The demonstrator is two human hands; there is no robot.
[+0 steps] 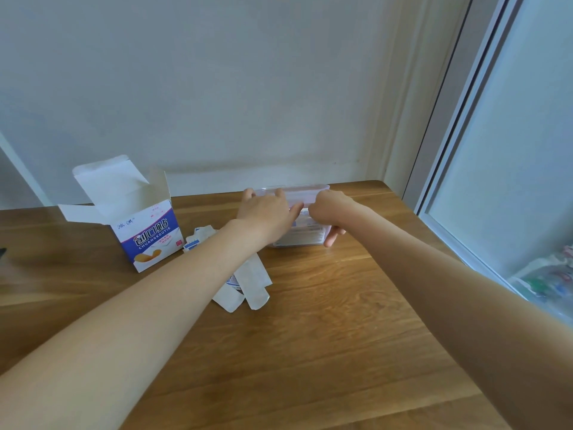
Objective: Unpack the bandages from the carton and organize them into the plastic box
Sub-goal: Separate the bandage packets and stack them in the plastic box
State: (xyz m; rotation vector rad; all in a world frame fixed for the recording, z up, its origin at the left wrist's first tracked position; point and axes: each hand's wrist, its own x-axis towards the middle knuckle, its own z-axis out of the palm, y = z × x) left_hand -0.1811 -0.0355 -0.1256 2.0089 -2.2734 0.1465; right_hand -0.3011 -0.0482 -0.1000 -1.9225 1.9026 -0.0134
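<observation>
The clear plastic box (305, 193) stands near the table's back edge, with wrapped bandages (305, 235) showing through its front wall. My left hand (266, 212) lies over the box's left part, fingertips hooked over the far rim. My right hand (330, 212) grips the box's right end with curled fingers, the thumb down at the front right corner. The white and blue carton (148, 235) stands open to the left, flaps up. Loose bandage strips (251, 287) lie on the table beneath my left forearm, and more bandages (198, 238) lie beside the carton.
The wooden table (325, 336) meets a white wall at the back. Its right edge runs along a glass sliding door (511, 150), behind which colourful packages (552, 277) lie. A small dark object (2, 252) shows at the far left edge.
</observation>
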